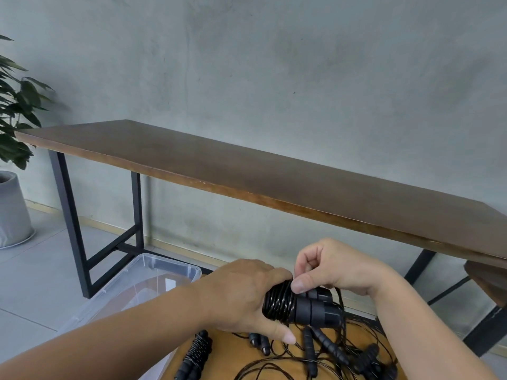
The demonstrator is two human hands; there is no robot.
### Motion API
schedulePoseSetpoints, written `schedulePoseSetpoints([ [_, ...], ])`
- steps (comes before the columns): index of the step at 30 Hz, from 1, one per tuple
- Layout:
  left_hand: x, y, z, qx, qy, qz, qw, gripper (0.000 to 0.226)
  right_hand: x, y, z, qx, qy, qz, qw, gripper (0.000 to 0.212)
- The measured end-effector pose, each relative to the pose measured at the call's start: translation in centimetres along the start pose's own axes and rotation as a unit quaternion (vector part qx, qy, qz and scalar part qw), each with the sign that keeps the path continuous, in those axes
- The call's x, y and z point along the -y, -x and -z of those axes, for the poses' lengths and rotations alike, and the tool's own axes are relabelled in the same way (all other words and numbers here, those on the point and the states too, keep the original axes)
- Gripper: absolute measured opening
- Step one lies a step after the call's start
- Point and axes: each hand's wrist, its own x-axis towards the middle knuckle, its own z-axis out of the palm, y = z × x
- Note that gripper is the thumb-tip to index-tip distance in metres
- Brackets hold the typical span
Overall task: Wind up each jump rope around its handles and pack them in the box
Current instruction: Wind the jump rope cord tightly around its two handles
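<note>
The jump rope in hand (290, 304) sits in the lower centre of the frame, held above a small wooden surface (222, 349), its two black handles side by side with glossy black cord coiled tightly around them and the handle ends projecting to the right. The left hand (241, 294) grips the wound bundle from the left, fingers curled round the coils; the right hand (337, 270) pinches the cord at the top of the coil, thumb pressing it down against the wraps. Judged risk: the cord looks slick and springy, so if the thumb lifts before the free end is tucked, the last turns are likely to spring loose. A second risk is the tail, which runs down at the right into the loose ropes (329, 355) tangled on the surface below; a snag there could drag other handles along or pull the wrap slack. One wound rope (196, 352) lies at the lower left of that surface, seemingly not yet packed. The clear plastic box (162, 272) stands on the floor at the lower left, near the left forearm; its contents cannot be determined. Beyond it a long wooden table (274, 174) crosses mid-frame, with a potted plant (16, 105) at the left edge.
</note>
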Motion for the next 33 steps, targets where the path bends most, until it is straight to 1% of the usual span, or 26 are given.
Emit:
schedulePoseSetpoints([
  [2, -0.5, 0.2, 0.0, 0.001, 0.013, -0.009, 1.0, 0.066, -0.9, -0.3, -0.1, 0.014, -0.054, -0.008, 0.998, 0.026],
  [4, -0.6, 0.4, -0.2, -0.008, 0.027, -0.011, 1.0, 0.061, -2.0, -0.7, -0.5, 0.033, -0.143, -0.003, 0.989, 0.027],
  [7, -0.7, 0.4, -0.3, -0.026, 0.048, -0.016, 0.998, 0.057, -3.6, -1.5, -1.3, 0.068, -0.276, 0.009, 0.959, 0.039],
  [9, -0.8, 0.5, -0.5, -0.024, 0.072, -0.013, 0.997, 0.055, -4.2, -1.7, -2.1, 0.074, -0.33, 0.01, 0.941, 0.048],
  [11, -0.9, 0.5, -0.9, -0.039, 0.142, -0.004, 0.989, 0.053, -4.3, -1.4, -3.2, 0.035, -0.389, 0.0, 0.921, 0.059],
  [13, -0.9, 0.4, -1.3, -0.069, 0.196, 0.016, 0.978, 0.056, -4.6, -1.3, -4.4, -0.026, -0.496, -0.028, 0.867, 0.063],
  [14, -0.9, 0.3, -1.5, -0.078, 0.204, 0.031, 0.975, 0.059, -4.2, -1.1, -5.1, -0.048, -0.532, -0.042, 0.845, 0.06],
  [16, -0.7, 0.1, -1.8, -0.087, 0.201, 0.065, 0.974, 0.066, -4.0, -1.4, -6.3, -0.081, -0.553, -0.045, 0.828, 0.035],
  [17, -0.6, -0.1, -1.9, -0.089, 0.2, 0.077, 0.973, 0.072, -4.1, -1.5, -6.8, -0.105, -0.56, -0.043, 0.821, 0.027],
  [19, -0.3, -0.2, -1.9, -0.092, 0.2, 0.086, 0.972, 0.089, -4.1, -1.7, -7.9, -0.136, -0.576, -0.04, 0.805, 0.018],
  [20, -0.1, -0.2, -1.9, -0.092, 0.192, 0.086, 0.973, 0.094, -4.2, -1.7, -8.2, -0.141, -0.587, -0.035, 0.796, 0.02],
  [21, 0.1, -0.2, -1.8, -0.09, 0.179, 0.082, 0.976, 0.094, -4.4, -1.7, -8.6, -0.15, -0.596, -0.029, 0.788, 0.023],
  [22, 0.2, -0.2, -1.8, -0.087, 0.166, 0.075, 0.979, 0.09, -4.4, -1.5, -8.9, -0.162, -0.595, -0.029, 0.787, 0.021],
  [24, 0.2, -0.1, -1.7, -0.09, 0.15, 0.056, 0.983, 0.075, -4.2, -1.3, -9.3, -0.193, -0.577, -0.029, 0.793, 0.008],
  [25, 0.3, -0.1, -1.8, -0.092, 0.144, 0.052, 0.984, 0.069, -4.2, -1.2, -9.5, -0.204, -0.564, -0.034, 0.8, 0.013],
  [27, 0.4, -0.4, -2.0, -0.099, 0.117, 0.053, 0.987, 0.065, -3.7, -0.7, -10.2, -0.219, -0.527, -0.055, 0.819, 0.019],
  [29, 1.2, -0.8, -2.2, -0.121, 0.072, 0.062, 0.988, 0.065, -3.4, 0.0, -11.1, -0.222, -0.461, -0.09, 0.855, 0.026],
  [31, 2.3, -1.2, -2.0, -0.142, 0.028, 0.075, 0.987, 0.066, -3.1, 0.7, -11.7, -0.217, -0.331, -0.106, 0.912, 0.032],
  [32, 2.7, -1.2, -1.9, -0.144, 0.007, 0.079, 0.986, 0.067, -2.8, 1.0, -11.8, -0.212, -0.239, -0.107, 0.941, 0.034],
  [33, 3.0, -1.3, -1.8, -0.137, -0.01, 0.081, 0.987, 0.067, -2.7, 1.2, -11.6, -0.209, -0.135, -0.106, 0.963, 0.034],
])
